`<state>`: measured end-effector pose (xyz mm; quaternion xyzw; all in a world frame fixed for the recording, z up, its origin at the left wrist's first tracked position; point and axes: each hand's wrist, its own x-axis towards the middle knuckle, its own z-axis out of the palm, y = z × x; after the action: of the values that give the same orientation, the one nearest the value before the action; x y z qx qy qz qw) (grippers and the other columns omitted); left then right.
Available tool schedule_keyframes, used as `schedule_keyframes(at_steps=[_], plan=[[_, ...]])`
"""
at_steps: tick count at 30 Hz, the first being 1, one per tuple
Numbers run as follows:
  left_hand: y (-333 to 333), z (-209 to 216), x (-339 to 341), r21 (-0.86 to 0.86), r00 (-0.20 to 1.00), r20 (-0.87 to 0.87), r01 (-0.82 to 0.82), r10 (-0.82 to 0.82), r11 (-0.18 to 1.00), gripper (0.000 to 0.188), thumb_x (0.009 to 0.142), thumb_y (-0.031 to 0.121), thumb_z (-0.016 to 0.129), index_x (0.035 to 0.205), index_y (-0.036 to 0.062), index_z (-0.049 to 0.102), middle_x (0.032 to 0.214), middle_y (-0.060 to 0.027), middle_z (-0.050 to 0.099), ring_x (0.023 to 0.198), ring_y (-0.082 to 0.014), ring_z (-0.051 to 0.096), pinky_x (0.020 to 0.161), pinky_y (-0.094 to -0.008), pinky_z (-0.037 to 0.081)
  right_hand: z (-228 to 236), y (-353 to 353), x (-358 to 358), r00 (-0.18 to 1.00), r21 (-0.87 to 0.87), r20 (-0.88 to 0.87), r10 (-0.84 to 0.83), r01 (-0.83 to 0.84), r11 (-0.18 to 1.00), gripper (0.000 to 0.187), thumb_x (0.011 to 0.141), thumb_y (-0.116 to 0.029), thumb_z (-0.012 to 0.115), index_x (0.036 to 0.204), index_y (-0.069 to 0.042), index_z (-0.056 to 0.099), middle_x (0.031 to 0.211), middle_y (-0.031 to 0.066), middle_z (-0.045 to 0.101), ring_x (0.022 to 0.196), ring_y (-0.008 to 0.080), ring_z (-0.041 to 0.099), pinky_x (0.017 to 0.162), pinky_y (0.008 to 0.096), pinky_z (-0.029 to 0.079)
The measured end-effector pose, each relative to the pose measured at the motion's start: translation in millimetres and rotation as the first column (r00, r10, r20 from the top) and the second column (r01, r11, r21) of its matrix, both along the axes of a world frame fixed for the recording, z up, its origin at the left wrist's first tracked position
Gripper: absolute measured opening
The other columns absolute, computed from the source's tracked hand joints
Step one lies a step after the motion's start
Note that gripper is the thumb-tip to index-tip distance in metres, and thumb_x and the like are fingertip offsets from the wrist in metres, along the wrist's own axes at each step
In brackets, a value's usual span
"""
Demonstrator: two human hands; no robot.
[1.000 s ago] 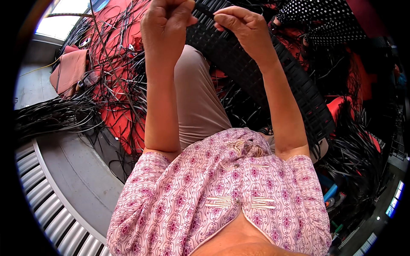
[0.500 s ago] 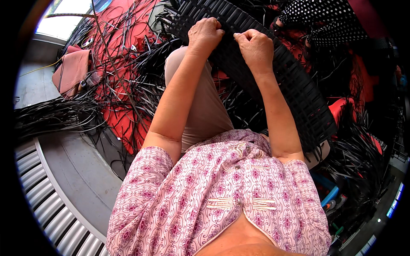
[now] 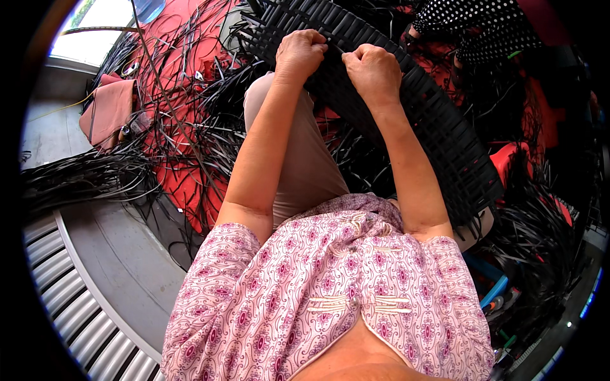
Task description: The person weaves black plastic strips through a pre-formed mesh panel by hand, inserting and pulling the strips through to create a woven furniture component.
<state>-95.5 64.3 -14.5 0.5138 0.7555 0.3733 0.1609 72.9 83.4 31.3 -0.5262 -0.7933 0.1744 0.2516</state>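
A long black panel woven from flat strips (image 3: 438, 136) slants from the upper middle down to the right, across my lap. My left hand (image 3: 300, 57) is closed over its upper part, fingers curled in. Just to the right, my right hand (image 3: 373, 73) is closed in a pinch, thumb against the bent forefinger. A narrow black strip (image 3: 335, 48) shows in the small gap between the two hands, over the weave. Both hands seem to grip it, though the fingertips are mostly hidden.
Loose black strips (image 3: 203, 127) lie tangled over a red floor covering (image 3: 175, 57). A strip bundle (image 3: 89, 178) and a pink cloth (image 3: 108, 111) are at left, above a roller conveyor (image 3: 82, 292). Someone in polka-dot trousers (image 3: 457, 28) is at upper right. A blue container (image 3: 492, 286) sits lower right.
My right hand has shifted slightly left and down. My left hand has moved a little left and down too. Both stay closed; the panel has hardly moved.
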Motion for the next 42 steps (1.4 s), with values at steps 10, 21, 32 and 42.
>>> schedule_keyframes(at_steps=[10, 21, 32, 42], plan=[[3, -4, -3, -0.009, 0.99, 0.142, 0.007, -0.005, 1.0, 0.024, 0.084, 0.014, 0.07, 0.104, 0.0014, 0.074, 0.09, -0.011, 0.076, 0.078, -0.019, 0.074, 0.076, -0.0317, 0.056, -4, 3, 1, 1.0, 0.013, -0.031, -0.007, 0.007, 1.0, 0.03, 0.085, -0.035, 0.072, 0.082, -0.005, 0.075, 0.074, 0.0174, 0.071, 0.075, 0.0357, 0.071, 0.071, 0.0433, 0.056], [-1, 5, 2, -0.049, 0.991, 0.13, 0.019, -0.012, 0.999, 0.027, 0.087, 0.011, 0.066, 0.109, -0.0032, 0.07, 0.096, -0.0133, 0.075, 0.077, -0.0176, 0.075, 0.073, -0.0291, 0.057, 4, 1, -4, 0.999, -0.04, -0.038, -0.01, 0.009, 0.999, 0.028, 0.084, -0.031, 0.066, 0.082, -0.004, 0.075, 0.081, 0.0208, 0.072, 0.081, 0.0383, 0.072, 0.077, 0.0457, 0.058], [1, -7, 0, 0.007, 0.997, 0.076, 0.013, -0.014, 1.0, 0.027, 0.087, 0.012, 0.067, 0.109, -0.0033, 0.07, 0.095, -0.0137, 0.075, 0.077, -0.0183, 0.075, 0.071, -0.0296, 0.057, 3, 0, -9, 0.998, -0.042, 0.057, -0.011, 0.013, 0.999, 0.031, 0.086, -0.031, 0.065, 0.084, -0.002, 0.074, 0.084, 0.0215, 0.072, 0.083, 0.0386, 0.072, 0.078, 0.046, 0.058], [0, 8, -27, -0.03, 0.933, 0.36, 0.035, -0.022, 0.999, 0.019, 0.086, 0.02, 0.072, 0.096, 0.0035, 0.074, 0.08, -0.0089, 0.074, 0.07, -0.014, 0.072, 0.065, -0.0288, 0.055, 1, -1, -21, 0.992, 0.083, 0.093, 0.08, -0.088, 0.993, 0.029, 0.084, -0.03, 0.076, 0.098, -0.005, 0.072, 0.087, 0.0185, 0.074, 0.088, 0.0363, 0.072, 0.079, 0.0451, 0.058]])
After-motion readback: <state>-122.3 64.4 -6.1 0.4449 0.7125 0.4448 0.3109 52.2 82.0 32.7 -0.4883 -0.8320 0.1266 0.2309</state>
